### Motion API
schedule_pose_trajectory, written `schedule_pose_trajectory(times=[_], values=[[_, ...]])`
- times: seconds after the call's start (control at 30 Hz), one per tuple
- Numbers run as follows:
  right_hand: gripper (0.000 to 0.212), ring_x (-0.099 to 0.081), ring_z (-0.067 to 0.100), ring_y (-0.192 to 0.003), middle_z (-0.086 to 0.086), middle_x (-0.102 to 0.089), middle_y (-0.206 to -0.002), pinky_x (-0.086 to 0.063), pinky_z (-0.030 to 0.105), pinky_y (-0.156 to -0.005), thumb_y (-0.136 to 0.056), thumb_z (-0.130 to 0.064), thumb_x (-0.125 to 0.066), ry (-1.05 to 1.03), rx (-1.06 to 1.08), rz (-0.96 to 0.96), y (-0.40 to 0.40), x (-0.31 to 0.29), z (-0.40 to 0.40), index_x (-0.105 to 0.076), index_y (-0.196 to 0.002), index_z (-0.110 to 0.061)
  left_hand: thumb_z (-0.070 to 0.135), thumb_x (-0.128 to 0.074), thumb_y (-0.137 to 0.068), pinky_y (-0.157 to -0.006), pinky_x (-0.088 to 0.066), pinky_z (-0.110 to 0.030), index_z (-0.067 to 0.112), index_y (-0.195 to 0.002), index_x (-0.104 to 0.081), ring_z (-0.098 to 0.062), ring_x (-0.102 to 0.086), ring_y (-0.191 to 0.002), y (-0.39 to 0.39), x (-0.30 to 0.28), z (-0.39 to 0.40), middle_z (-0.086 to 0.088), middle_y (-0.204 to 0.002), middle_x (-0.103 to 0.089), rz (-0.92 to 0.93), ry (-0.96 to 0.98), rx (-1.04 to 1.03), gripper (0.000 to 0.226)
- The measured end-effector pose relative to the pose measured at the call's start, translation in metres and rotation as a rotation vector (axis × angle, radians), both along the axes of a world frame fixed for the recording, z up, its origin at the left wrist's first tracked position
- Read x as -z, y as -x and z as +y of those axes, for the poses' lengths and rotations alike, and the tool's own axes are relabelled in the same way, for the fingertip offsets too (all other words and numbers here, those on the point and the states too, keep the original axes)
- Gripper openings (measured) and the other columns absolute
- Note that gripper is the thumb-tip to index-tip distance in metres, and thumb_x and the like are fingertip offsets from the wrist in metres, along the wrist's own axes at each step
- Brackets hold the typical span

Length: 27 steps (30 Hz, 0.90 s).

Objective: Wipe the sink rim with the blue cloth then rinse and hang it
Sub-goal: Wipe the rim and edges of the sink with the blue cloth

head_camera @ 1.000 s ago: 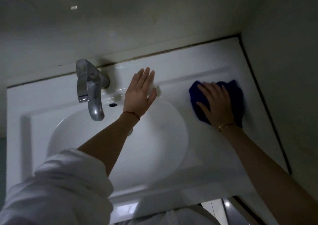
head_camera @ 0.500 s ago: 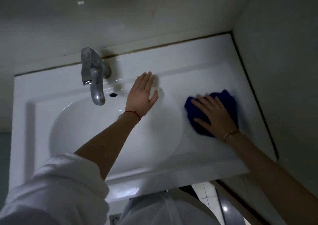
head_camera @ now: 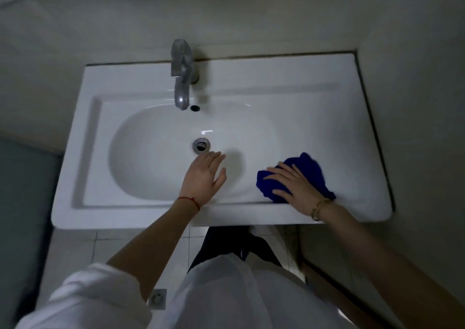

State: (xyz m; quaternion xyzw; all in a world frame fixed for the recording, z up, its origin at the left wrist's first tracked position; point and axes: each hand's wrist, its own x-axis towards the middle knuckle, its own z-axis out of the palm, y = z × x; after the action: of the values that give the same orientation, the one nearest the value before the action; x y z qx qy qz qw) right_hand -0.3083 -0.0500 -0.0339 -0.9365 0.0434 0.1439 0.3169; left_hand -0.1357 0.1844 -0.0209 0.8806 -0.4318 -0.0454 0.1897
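A white sink (head_camera: 302, 81) fills the middle of the view, with a chrome tap (head_camera: 181, 76) at its back edge and a drain (head_camera: 201, 145) in the bowl. The blue cloth (head_camera: 310, 170) lies bunched on the rim's front right part. My right hand (head_camera: 295, 189) presses flat on the cloth with fingers spread, covering its near half. My left hand (head_camera: 205, 175) hovers open over the front of the bowl, fingertips just short of the drain, holding nothing.
Walls close in behind the sink and along its right side (head_camera: 415, 127). Below the sink's front edge I see tiled floor (head_camera: 83, 248) with a small floor drain (head_camera: 157, 298), plus my white sleeve and top.
My right hand has dragged the cloth from the right rear of the rim toward the front edge. My left hand has pulled back from beside the tap to the front of the bowl.
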Motion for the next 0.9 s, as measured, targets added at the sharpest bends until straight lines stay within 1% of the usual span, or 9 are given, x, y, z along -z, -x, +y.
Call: schedule_pose_trajectory(times=[0.13,0.27,0.43,0.5,0.6,0.7,0.8,0.87,0.9], values=[[0.04,-0.023,0.016,-0.142,-0.001,-0.04,-0.147,-0.004,0.018,-0.113,-0.102,-0.025,-0.043,-0.109,0.103,0.065,-0.001,-0.014,0.025,-0.041,-0.141,-0.015,0.023,-0.05,-0.093,-0.098,-0.05,-0.045,0.001,-0.117,-0.068,-0.033,-0.064,-0.108,0.012,-0.006,0.046,-0.015,-0.117,-0.069,-0.037,0.039,-0.044,0.036],[0.036,-0.04,0.018,-0.129,0.002,-0.048,-0.138,-0.021,0.019,-0.11,-0.102,-0.022,-0.044,-0.204,0.161,0.077,-0.02,-0.03,0.069,-0.045,-0.136,-0.012,0.025,-0.046,-0.094,-0.1,-0.048,-0.045,0.002,-0.119,-0.067,-0.033,-0.063,-0.11,0.003,-0.006,0.098,-0.015,-0.119,-0.068,-0.052,0.03,-0.131,0.04],[0.041,-0.039,0.015,-0.129,0.001,-0.045,-0.142,-0.019,0.014,-0.107,-0.101,-0.027,-0.046,-0.206,-0.003,0.055,-0.07,-0.041,0.171,-0.044,-0.139,-0.014,0.027,-0.043,-0.095,-0.107,-0.043,-0.045,0.003,-0.125,-0.063,-0.031,-0.057,-0.12,-0.031,-0.007,0.166,-0.014,-0.127,-0.064,-0.066,-0.005,-0.216,0.043],[0.045,-0.036,0.014,-0.131,-0.002,-0.041,-0.145,-0.019,0.022,-0.112,-0.1,-0.037,-0.044,-0.163,-0.087,0.022,-0.093,-0.041,0.222,-0.041,-0.142,-0.021,0.027,-0.044,-0.095,-0.111,-0.039,-0.045,0.005,-0.129,-0.06,-0.03,-0.053,-0.125,-0.05,-0.009,0.193,-0.013,-0.132,-0.06,-0.069,-0.03,-0.233,0.044],[0.055,-0.03,0.014,-0.135,-0.009,-0.034,-0.149,-0.016,0.034,-0.117,-0.097,-0.056,-0.03,-0.079,-0.134,-0.02,-0.129,-0.038,0.293,-0.034,-0.146,-0.029,0.022,-0.051,-0.096,-0.117,-0.03,-0.042,0.006,-0.136,-0.053,-0.028,-0.046,-0.132,-0.082,-0.01,0.236,-0.012,-0.139,-0.055,-0.073,-0.034,-0.266,0.043],[0.051,-0.029,0.015,-0.137,-0.012,-0.034,-0.15,-0.011,0.042,-0.119,-0.1,-0.053,-0.026,-0.026,-0.151,-0.055,-0.162,-0.038,0.345,-0.034,-0.147,-0.034,0.024,-0.05,-0.095,-0.118,-0.028,-0.043,0.008,-0.141,-0.047,-0.027,-0.042,-0.135,-0.115,-0.009,0.274,-0.012,-0.144,-0.05,-0.067,-0.048,-0.276,0.049],[0.051,-0.02,0.028,-0.143,-0.012,-0.03,-0.154,0.003,0.059,-0.115,-0.097,-0.057,-0.03,0.147,-0.185,-0.085,-0.17,-0.034,0.364,-0.028,-0.147,-0.044,0.027,-0.046,-0.096,-0.116,-0.027,-0.042,0.006,-0.14,-0.048,-0.028,-0.041,-0.135,-0.144,-0.009,0.301,-0.013,-0.143,-0.05,-0.07,-0.057,-0.272,0.048],[0.054,-0.022,0.037,-0.14,-0.006,-0.029,-0.155,0.0,0.066,-0.112,-0.095,-0.063,-0.03,0.227,-0.112,-0.067,-0.164,-0.033,0.365,-0.021,-0.146,-0.05,0.024,-0.048,-0.097,-0.116,-0.028,-0.043,0.004,-0.138,-0.051,-0.03,-0.042,-0.134,-0.162,-0.008,0.31,-0.015,-0.143,-0.051,-0.065,-0.034,-0.257,0.046],[0.056,-0.029,0.038,-0.137,-0.003,-0.031,-0.155,-0.009,0.065,-0.112,-0.093,-0.065,-0.03,0.248,-0.066,-0.051,-0.16,-0.033,0.365,-0.019,-0.146,-0.051,0.022,-0.05,-0.097,-0.116,-0.029,-0.044,0.004,-0.137,-0.051,-0.031,-0.042,-0.134,-0.17,-0.007,0.313,-0.016,-0.143,-0.051,-0.063,-0.023,-0.244,0.045]])
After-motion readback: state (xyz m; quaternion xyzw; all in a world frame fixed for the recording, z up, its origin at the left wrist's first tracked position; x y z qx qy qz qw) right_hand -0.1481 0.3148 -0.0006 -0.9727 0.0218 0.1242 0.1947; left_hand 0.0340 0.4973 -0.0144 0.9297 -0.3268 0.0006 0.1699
